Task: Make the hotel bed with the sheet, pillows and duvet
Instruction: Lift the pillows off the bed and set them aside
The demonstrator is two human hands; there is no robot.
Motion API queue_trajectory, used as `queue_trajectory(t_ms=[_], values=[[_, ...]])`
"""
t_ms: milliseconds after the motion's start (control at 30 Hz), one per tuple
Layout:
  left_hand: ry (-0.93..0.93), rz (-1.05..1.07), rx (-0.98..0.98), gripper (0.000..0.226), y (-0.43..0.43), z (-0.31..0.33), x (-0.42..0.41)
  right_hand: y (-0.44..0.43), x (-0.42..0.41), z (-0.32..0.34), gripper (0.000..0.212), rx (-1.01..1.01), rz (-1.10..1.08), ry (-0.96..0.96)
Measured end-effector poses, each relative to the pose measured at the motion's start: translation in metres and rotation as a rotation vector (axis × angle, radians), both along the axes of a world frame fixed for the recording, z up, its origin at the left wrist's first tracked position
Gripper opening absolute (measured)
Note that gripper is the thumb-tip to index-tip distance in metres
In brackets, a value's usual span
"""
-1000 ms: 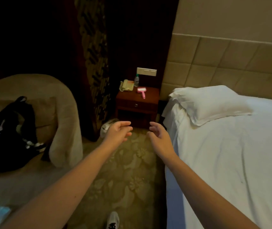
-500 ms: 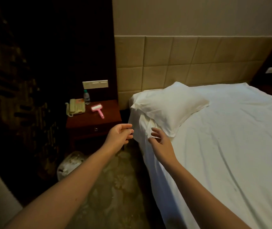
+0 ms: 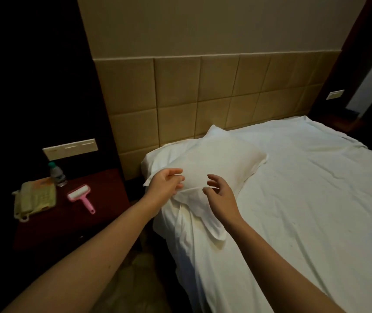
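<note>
Moved forward onto the pillow [image 3: 222,160] since before: left hand [image 3: 164,185] at its left corner, fingers curled, pinching or not impossible to tell. Right hand [image 3: 222,196] over its near edge, fingers spread, holding nothing. Sheet [image 3: 311,199] beneath the pillow.

Bare sheet [image 3: 304,199] right of pillow [image 3: 221,159]

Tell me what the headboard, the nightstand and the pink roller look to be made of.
Headboard: padded tan panels, leatherette or fabric, matte; recessed seams divide it into squares.
Nightstand: dark reddish wood or veneer, smooth with a faint sheen; grain too dim to see.
Pink roller: moulded plastic handle, uniform colour; its white drum probably sticky paper.
</note>
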State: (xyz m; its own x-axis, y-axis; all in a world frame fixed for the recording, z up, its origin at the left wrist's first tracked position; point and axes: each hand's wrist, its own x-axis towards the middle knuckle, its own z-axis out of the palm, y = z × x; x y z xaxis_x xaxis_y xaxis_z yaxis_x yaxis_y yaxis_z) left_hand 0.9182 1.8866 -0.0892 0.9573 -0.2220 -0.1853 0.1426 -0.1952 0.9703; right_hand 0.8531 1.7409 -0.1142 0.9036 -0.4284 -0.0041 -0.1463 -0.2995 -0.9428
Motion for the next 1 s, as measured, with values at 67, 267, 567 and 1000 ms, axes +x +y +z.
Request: queue_trajectory(t_ms=[67,267,567,1000], values=[[0.008,-0.030,0.005,0.020,-0.018,-0.002,0.034,-0.017,0.029,0.002,0.043,0.006,-0.022,0.014],[0.042,-0.149,0.033,0.019,-0.068,-0.020,0.129,-0.067,0.105,-0.009,0.043,0.035,-0.142,0.062],[0.061,-0.386,0.147,0.024,-0.158,-0.081,0.294,-0.139,0.245,-0.068,0.043,0.112,-0.340,0.199],[0.183,-0.547,0.566,0.064,-0.274,-0.215,0.480,-0.234,0.389,-0.202,0.065,0.193,-0.558,0.579]])
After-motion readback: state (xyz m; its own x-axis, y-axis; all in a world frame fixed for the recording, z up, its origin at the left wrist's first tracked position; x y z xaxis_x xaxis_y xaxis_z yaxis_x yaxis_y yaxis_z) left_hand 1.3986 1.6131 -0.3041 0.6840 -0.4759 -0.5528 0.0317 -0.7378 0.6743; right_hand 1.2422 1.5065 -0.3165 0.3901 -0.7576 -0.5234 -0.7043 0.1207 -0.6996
